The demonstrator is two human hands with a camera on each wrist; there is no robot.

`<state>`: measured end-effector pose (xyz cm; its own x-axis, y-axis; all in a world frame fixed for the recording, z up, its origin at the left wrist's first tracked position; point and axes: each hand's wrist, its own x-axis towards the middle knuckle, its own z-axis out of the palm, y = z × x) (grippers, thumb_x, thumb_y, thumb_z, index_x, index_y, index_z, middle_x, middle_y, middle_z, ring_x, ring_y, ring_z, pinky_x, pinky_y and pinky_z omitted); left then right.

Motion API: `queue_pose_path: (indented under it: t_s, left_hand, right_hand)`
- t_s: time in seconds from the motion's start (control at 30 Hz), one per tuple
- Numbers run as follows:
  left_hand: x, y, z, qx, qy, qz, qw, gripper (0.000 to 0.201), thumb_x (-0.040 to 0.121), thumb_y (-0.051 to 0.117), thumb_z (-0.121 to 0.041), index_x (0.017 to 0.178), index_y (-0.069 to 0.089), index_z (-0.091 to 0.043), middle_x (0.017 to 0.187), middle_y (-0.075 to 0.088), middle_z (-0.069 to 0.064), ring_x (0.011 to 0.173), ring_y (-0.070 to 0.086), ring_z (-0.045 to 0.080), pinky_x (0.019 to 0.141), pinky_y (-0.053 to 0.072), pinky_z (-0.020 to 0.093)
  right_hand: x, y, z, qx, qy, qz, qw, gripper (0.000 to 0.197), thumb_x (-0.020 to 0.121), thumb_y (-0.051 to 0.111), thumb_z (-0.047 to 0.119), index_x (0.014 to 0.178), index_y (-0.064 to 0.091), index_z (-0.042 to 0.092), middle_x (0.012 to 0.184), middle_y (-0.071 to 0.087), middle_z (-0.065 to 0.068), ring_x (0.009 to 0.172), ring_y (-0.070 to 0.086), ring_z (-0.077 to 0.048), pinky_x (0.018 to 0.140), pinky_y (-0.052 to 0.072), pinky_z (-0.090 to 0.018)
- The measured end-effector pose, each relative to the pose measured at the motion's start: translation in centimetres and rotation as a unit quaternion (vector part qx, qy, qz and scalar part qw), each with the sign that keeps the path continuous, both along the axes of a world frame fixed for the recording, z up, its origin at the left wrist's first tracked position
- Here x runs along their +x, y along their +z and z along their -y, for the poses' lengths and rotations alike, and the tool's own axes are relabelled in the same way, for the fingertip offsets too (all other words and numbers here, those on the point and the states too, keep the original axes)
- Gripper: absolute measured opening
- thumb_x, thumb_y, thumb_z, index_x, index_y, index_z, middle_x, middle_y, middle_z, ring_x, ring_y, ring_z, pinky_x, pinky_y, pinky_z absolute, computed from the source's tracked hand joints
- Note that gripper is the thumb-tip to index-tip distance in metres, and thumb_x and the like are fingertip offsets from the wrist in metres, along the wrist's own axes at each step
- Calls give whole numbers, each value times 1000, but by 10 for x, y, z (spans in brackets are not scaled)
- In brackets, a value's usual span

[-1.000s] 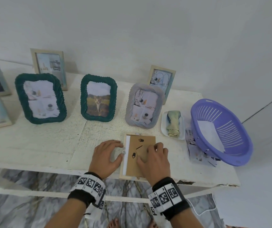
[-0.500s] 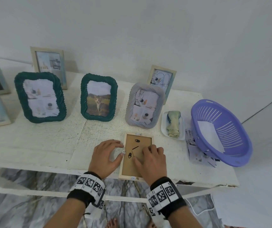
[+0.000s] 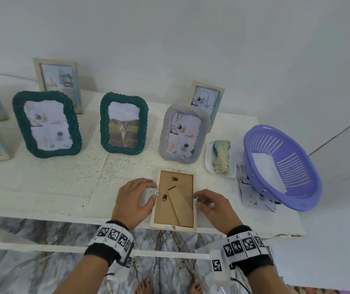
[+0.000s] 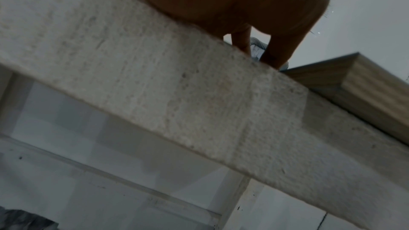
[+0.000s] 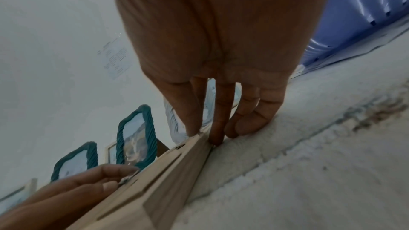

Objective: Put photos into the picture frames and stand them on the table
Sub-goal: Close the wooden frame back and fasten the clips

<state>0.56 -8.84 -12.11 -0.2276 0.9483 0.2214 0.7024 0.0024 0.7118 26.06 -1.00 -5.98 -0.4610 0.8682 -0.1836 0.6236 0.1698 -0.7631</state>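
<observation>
Since a second ago the right hand (image 3: 212, 205) has slid off the cardboard backing to the frame's right edge, and the backing, which left a white strip showing on the left, now sits square inside the wooden frame (image 3: 175, 200). That frame lies face down at the near edge of the table (image 3: 42, 187), its bottom rail right at the lip, with both hands flanking it. The left hand (image 3: 134, 201) rests loosely curved against the left rail, thumb and forefinger near a small metal tab; whether it actually pinches that tab I cannot tell, since the left wrist view shows little but the table's underside. The right wrist view shows the right fingers (image 5: 218, 125) straight and pressed against the outer rail, fingertips on the tabletop, gripping nothing. The likeliest slip, I judge, is the frame going over the edge: it sits so close that a sideways push or a careless lift could tip it to the marble floor. The black turn clips look not yet swung over the backing, so raising it now could let the backing and photo drop out. The frame is pale, smooth, square-cut wood; the backing is matte brown board with a hinged stand flap lying flat. Behind stand two green frames (image 3: 47, 124) with rope-like ribbing and a grey ribbed frame (image 3: 183, 136). At the right a purple slotted plastic basket (image 3: 282, 166) rests on loose prints, and the tabletop is rough, chalky white.
</observation>
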Motion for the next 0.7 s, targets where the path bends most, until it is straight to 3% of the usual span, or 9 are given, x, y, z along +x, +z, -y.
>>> queue_pose_path:
  t_s: [0.23,0.37,0.6,0.7]
  left_hand:
    - [0,-1,-1,14,-3,3,1000,32,83,52,-47,108,66,-34,117,58,-24,116,51,6,95,37,35]
    - [-2,-3,-1,10,-2,10,1000,31,84,52,-48,108,66,-35,118,59,-24,117,50,5,96,38,38]
    - [-4,-5,-3,17,-14,14,1000,29,84,56,-46,108,67,-34,118,62,-20,117,55,10,96,45,51]
    - [-2,-4,-2,15,-10,18,1000,31,83,55,-46,110,65,-35,118,61,-20,116,54,9,97,44,50]
  right_hand:
    - [5,1,-14,-36,26,-22,999,21,87,68,11,103,70,24,89,67,5,72,55,3,73,41,-7]
    - [2,-2,-13,-19,25,-25,999,15,86,71,16,96,68,26,81,64,11,67,53,0,70,42,-9]
    - [-16,-10,-12,41,-8,34,999,18,83,72,29,81,55,21,74,61,7,63,50,-7,68,47,-29]
    - [-14,-10,-14,42,-3,33,999,17,84,70,30,82,56,22,73,60,8,62,50,-5,68,47,-26]
